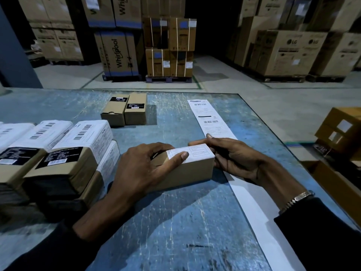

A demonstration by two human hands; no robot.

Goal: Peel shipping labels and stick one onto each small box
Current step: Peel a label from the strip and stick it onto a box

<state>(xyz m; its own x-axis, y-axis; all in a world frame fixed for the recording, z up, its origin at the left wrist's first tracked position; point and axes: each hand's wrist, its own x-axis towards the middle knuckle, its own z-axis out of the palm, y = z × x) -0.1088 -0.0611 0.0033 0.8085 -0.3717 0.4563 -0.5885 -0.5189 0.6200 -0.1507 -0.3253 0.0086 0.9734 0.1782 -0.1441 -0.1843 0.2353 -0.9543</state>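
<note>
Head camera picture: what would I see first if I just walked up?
You'd see two hands pressing a white label onto a small brown box in the middle of the blue table: the left hand on top, the right hand at the box's right end. A long strip of labels runs along the table's right side, and boxes already labelled are stacked at the left.

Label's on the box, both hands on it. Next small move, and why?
Probably slide the left hand thumb along the label to press it flat: it lies on the box top, and the right hand steadies the far end.
</note>
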